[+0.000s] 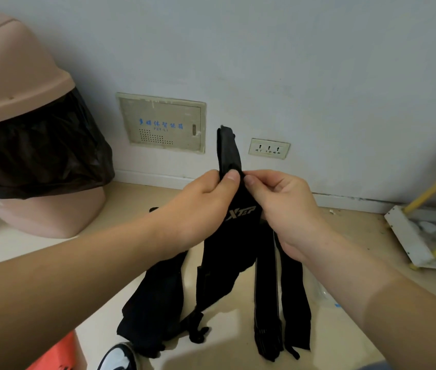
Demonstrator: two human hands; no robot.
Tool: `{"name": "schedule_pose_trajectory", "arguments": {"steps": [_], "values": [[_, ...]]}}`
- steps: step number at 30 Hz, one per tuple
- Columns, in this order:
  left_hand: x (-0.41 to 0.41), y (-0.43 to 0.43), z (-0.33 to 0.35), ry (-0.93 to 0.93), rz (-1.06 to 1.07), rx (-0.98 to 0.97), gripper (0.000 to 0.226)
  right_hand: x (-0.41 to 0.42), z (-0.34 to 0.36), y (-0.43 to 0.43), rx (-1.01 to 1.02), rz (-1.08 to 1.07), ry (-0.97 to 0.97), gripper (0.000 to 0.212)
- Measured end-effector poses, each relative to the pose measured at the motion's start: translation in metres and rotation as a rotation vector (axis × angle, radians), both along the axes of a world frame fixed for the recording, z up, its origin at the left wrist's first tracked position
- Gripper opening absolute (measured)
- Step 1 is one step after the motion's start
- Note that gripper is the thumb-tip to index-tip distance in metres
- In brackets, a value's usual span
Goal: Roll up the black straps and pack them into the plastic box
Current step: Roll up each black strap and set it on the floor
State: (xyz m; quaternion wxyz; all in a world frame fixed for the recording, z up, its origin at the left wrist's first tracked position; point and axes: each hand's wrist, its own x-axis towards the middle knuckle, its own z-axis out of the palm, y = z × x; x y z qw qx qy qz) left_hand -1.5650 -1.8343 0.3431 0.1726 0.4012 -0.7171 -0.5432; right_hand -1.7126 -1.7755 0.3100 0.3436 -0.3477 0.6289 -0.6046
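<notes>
Far left — pink swing-lid bin (pixel 24 84) with black liner (pixel 38 156). Far wall: beige panel box (pixel 162 124), socket (pixel 269 149). Right — white-and-yellow rack (pixel 425 225). Near left: shoe (pixel 118 356).

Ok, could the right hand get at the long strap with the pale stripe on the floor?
Probably, but not yet: the right hand pinches the held strap with the left hand. The striped strap lies uncovered just below it.

My one camera rides on my head, facing forward and down; my left hand (pixel 201 206) and right hand (pixel 283 209) sit close, mid-frame; wall (pixel 291 62) beyond.
</notes>
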Motion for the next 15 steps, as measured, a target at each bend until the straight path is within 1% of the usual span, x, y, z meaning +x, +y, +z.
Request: {"name": "schedule_pose_trajectory", "arguments": {"steps": [2, 4, 6, 8, 10, 12, 13, 15], "values": [[0.0, -0.001, -0.001, 0.019, 0.046, 0.043, 0.044, 0.003, -0.001, -0.002, 0.009, 0.016, -0.007, 0.021], [0.0, -0.001, -0.002, 0.02, 0.071, 0.036, 0.046, 0.008, -0.003, -0.002, 0.021, 0.04, 0.019, 0.023], [0.0, -0.001, -0.001, -0.005, 0.076, -0.01, 0.044, 0.014, -0.003, 0.001, 0.017, 0.055, 0.047, 0.026], [0.0, -0.003, 0.0, -0.03, 0.082, -0.065, 0.037, 0.018, -0.003, 0.003, -0.002, 0.073, 0.059, 0.028], [0.001, -0.007, -0.001, -0.012, 0.087, -0.092, 0.033, 0.02, -0.002, 0.003, -0.002, 0.131, 0.063, 0.032], [0.001, -0.008, 0.0, 0.02, 0.086, -0.097, 0.034, 0.02, -0.001, 0.002, 0.05, 0.161, 0.069, 0.035], [0.001, -0.009, 0.001, 0.032, 0.096, -0.112, 0.036, 0.019, -0.001, 0.002, 0.085, 0.164, 0.074, 0.033], [-0.001, -0.012, 0.008, 0.013, 0.145, -0.184, 0.042, 0.019, -0.002, 0.001, 0.16, 0.179, 0.097, 0.033]]}}
